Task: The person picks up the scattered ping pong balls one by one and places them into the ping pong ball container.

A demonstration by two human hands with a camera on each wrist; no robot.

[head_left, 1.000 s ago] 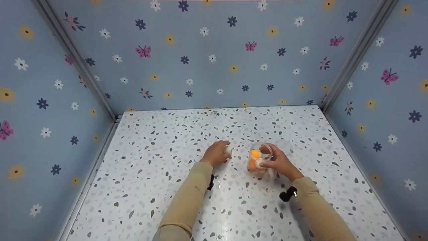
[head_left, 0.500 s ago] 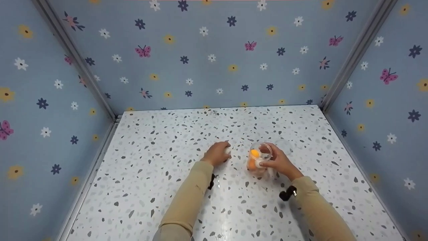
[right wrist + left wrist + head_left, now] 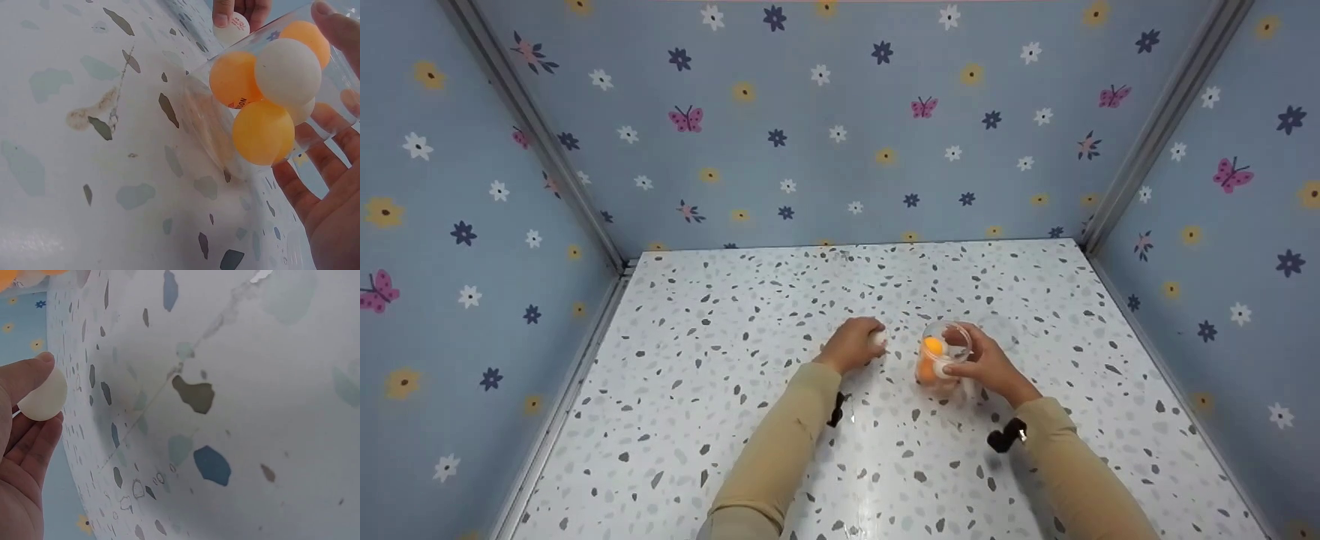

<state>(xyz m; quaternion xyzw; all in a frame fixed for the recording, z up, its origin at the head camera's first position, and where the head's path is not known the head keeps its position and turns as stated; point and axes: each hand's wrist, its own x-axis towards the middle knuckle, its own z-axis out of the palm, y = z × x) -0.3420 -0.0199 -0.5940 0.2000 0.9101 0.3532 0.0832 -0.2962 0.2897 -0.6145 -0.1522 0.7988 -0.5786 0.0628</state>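
Observation:
My left hand (image 3: 851,345) pinches a white ping-pong ball (image 3: 46,396) between thumb and fingers, close over the tabletop and left of the jar. In the right wrist view that ball shows red print. My right hand (image 3: 990,367) grips a clear plastic jar (image 3: 958,358) from its right side, thumb and fingers around the wall near the rim. The jar stands with its mouth up and uncovered. Inside it lie several ping-pong balls: an orange ball (image 3: 263,133) and others like it, with a white ball (image 3: 288,71) among them.
The white speckled tabletop (image 3: 720,300) ends at a patterned blue back wall (image 3: 840,150), with similar walls left and right. A faint clear round outline (image 3: 997,330) lies on the table behind the right hand. Black wrist-worn pieces (image 3: 1005,435) hang by the sleeves.
My left hand's fingers have closed on the white ball and shifted slightly right with it. My right hand and the jar have stayed in place.

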